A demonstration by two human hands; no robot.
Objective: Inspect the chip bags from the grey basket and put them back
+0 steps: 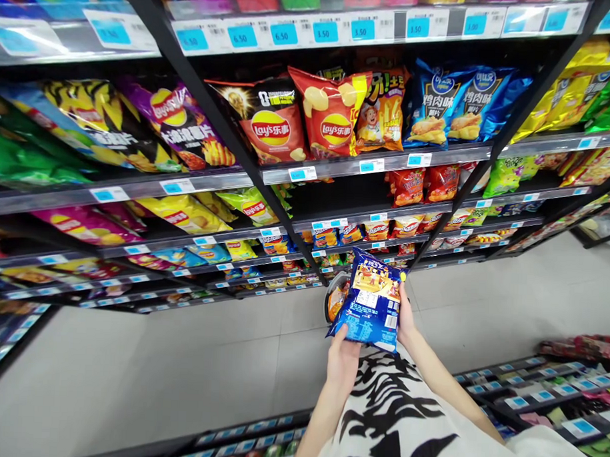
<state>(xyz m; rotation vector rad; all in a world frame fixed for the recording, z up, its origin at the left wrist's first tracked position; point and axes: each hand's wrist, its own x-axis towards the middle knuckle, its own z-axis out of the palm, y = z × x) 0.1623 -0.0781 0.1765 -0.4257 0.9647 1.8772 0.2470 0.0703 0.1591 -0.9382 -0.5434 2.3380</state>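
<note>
A blue bag of chips point(370, 304) is held in front of my body, its printed side with a barcode facing up toward me. My left hand point(343, 356) grips the bag's lower left corner, thumb on top. On the bag's right edge my right hand point(406, 312) is closed, its fingers partly hidden behind the bag. Below and behind the bag, a round grey container point(328, 306) stands on the floor, partly covered from view. An orange snack bag point(336, 300) lies inside it.
Ahead stands a tall shelf point(337, 159) with several rows of snack bags and blue price tags. Red Lay's bags point(333, 119) and blue chip bags point(434, 106) sit on an upper row. Another low shelf point(529, 389) runs behind me. Grey tiled floor point(220, 352) lies between.
</note>
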